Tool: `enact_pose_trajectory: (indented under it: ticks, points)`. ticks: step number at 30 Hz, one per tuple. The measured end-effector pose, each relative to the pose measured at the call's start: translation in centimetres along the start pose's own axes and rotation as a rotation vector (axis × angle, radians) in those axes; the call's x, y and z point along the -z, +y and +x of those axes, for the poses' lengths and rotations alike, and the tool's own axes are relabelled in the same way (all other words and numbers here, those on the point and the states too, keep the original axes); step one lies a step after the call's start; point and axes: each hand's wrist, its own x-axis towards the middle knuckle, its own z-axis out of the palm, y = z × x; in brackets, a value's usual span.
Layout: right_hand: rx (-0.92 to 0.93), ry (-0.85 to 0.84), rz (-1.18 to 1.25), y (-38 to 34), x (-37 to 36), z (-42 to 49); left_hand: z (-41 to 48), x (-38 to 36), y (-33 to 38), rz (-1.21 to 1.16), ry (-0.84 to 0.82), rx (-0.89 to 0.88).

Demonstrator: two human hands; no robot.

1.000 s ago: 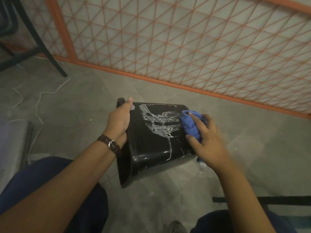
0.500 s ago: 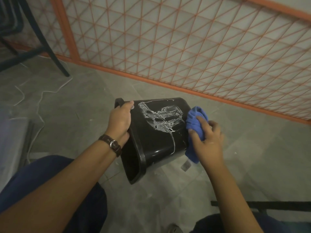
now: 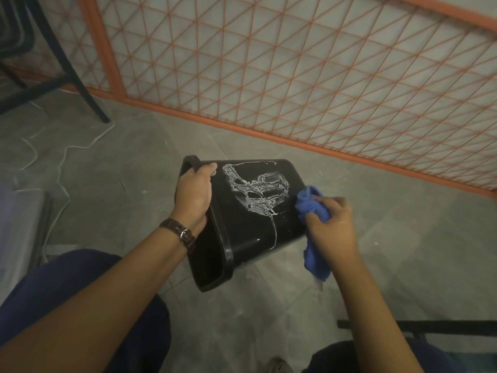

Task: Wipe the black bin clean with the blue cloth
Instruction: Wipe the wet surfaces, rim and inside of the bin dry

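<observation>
A black bin (image 3: 250,230) is held tipped on its side above the floor, its open mouth facing me and to the lower left. White foamy streaks run down its upper side wall. My left hand (image 3: 194,193) grips the bin's rim at the top left; a brown watch sits on that wrist. My right hand (image 3: 332,227) holds a bunched blue cloth (image 3: 312,205) at the bin's right end, near its base. A tail of the cloth hangs down below that hand.
Grey tiled floor lies below. An orange metal grille (image 3: 295,76) runs across the back. Black chair legs (image 3: 67,76) stand at the upper left with a white cord (image 3: 64,157) trailing on the floor. A black bar (image 3: 419,325) lies at the lower right. My knees in dark blue fill the bottom.
My right hand slid the cloth from the foamy side wall to the right, off toward the bin's base end. The bin tilted a little, its mouth turning more toward me.
</observation>
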Motion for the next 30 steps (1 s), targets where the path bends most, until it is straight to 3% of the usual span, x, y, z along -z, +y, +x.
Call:
enact_pose_trajectory:
  ticks: [4,8,10,12,15,20,22,24,26,30]
  points:
    - [0.053,0.112,-0.001,-0.2,-0.6,-0.3,-0.6,-0.4,-0.3,-0.066,-0.017,0.045]
    - [0.142,-0.097,0.124,-0.5,-1.4,-0.9,-0.2,0.0,0.0,-0.101,0.021,0.032]
    - [0.123,-0.117,0.247,-0.6,-0.9,-0.6,-0.1,0.1,0.2,-0.08,0.01,0.028]
    - [0.024,0.009,0.341,-0.6,-0.4,-0.1,-0.4,-0.1,0.3,-0.061,-0.021,0.042]
    - [0.035,0.157,0.172,-0.7,-0.6,-0.4,-0.9,-0.5,0.0,-0.045,-0.062,0.056]
    - [0.135,-0.077,0.275,-1.6,-2.3,-1.8,-0.2,-0.2,0.6,-0.083,0.041,0.015]
    - [0.094,-0.064,0.382,-1.6,-2.1,-1.6,0.2,0.0,0.6,-0.083,0.033,0.036]
    - [-0.017,0.057,0.463,-1.4,-1.6,-1.1,0.0,-0.2,0.3,-0.081,0.008,0.062]
    - [-0.039,0.139,0.397,-1.6,-1.6,-0.9,-0.1,-0.5,0.0,-0.088,0.003,0.087]
    - [0.109,-0.007,0.317,-2.6,-3.3,-2.4,0.5,-0.3,0.1,-0.113,0.082,0.094]
